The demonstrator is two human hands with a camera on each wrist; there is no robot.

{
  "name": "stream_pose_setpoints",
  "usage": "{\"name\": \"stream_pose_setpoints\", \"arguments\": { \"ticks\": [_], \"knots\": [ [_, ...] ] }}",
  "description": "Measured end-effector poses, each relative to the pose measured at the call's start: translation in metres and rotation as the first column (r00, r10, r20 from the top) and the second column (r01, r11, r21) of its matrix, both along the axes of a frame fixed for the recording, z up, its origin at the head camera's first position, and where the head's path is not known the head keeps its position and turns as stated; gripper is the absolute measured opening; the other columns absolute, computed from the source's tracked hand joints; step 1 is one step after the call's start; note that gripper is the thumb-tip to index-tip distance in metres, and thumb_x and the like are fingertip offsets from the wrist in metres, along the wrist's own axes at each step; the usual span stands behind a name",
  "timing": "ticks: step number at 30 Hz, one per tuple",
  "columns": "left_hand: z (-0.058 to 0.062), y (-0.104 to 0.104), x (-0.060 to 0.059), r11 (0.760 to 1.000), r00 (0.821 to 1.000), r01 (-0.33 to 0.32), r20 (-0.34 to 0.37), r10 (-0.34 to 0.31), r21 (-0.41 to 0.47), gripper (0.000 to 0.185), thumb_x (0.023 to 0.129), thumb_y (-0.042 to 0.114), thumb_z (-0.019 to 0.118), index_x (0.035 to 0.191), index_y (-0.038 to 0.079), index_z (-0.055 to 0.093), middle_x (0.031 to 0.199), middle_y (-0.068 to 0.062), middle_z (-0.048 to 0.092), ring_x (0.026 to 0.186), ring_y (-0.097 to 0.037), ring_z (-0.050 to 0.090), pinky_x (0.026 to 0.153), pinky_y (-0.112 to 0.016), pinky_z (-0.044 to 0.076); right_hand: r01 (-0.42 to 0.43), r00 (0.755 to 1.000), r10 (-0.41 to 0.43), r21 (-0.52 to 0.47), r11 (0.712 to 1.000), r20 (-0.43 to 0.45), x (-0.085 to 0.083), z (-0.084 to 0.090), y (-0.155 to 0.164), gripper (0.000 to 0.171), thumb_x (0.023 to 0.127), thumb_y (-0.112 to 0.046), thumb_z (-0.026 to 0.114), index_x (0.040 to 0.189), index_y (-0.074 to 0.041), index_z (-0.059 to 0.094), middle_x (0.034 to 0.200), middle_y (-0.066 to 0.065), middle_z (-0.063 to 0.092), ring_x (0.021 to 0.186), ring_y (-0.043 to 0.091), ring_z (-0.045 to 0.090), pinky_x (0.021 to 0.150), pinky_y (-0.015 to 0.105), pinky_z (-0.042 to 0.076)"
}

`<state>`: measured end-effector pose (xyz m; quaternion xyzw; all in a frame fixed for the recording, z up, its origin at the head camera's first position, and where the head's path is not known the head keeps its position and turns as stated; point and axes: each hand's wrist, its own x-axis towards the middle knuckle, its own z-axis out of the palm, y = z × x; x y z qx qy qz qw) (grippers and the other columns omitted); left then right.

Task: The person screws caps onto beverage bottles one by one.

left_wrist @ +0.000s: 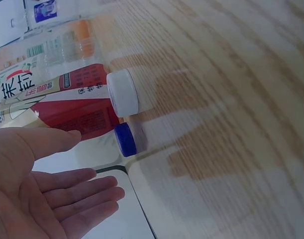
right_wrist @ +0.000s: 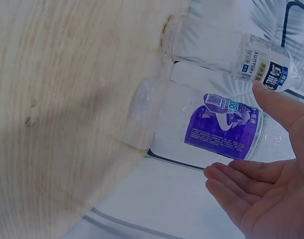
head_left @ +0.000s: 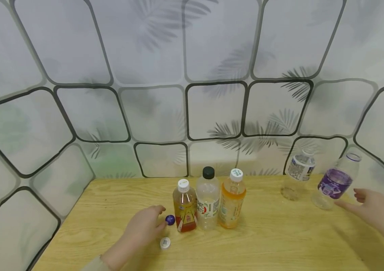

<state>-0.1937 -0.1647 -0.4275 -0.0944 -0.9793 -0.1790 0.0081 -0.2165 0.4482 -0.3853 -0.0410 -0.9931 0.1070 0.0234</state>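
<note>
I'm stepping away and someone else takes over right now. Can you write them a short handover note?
Left hand: open, at the blue cap; white cap lies beside it.
Right hand: open, just short of the purple-label bottle.
Done: three capped bottles stand together mid-table.
Left: the purple-label bottle and the clear bottle behind it look uncapped; both loose caps probably go there.

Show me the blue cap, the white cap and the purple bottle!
blue cap (head_left: 169, 219): head view, on its top.
white cap (head_left: 165, 243): head view, on its top.
purple bottle (head_left: 335, 183): head view, on its purple label.
</note>
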Motion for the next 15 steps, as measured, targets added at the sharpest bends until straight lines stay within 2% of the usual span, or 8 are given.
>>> {"name": "stream_pose_setpoints", "arguments": {
  "ticks": [6, 15],
  "knots": [
    [-0.006, 0.001, -0.005, 1.0, 1.0, 0.0, -0.005, 0.0, 0.012, 0.048, 0.085, 0.018, 0.088, 0.125, -0.001, 0.071, 0.121, -0.02, 0.076, 0.108, -0.039, 0.074, 0.096, -0.055, 0.061, 0.022, 0.999, -0.023, -0.014, 1.0, -0.036, -0.006, 0.008, -0.003, 0.112, 0.096, -0.066, 0.067, 0.133, 0.035, 0.039, 0.125, 0.054, 0.053, 0.109, 0.073, 0.053, 0.084, 0.076, 0.051],
    [-0.015, 0.0, -0.01, 1.0, 0.999, 0.008, -0.032, -0.008, -0.012, 0.053, 0.08, 0.02, 0.093, 0.124, 0.0, 0.071, 0.118, -0.019, 0.076, 0.105, -0.038, 0.074, 0.094, -0.054, 0.061, 0.045, 0.993, -0.047, -0.021, 0.999, -0.108, -0.015, 0.012, -0.008, 0.114, 0.093, -0.069, 0.069, 0.136, 0.033, 0.038, 0.13, 0.053, 0.049, 0.11, 0.073, 0.051, 0.085, 0.077, 0.05]
  ]
}}
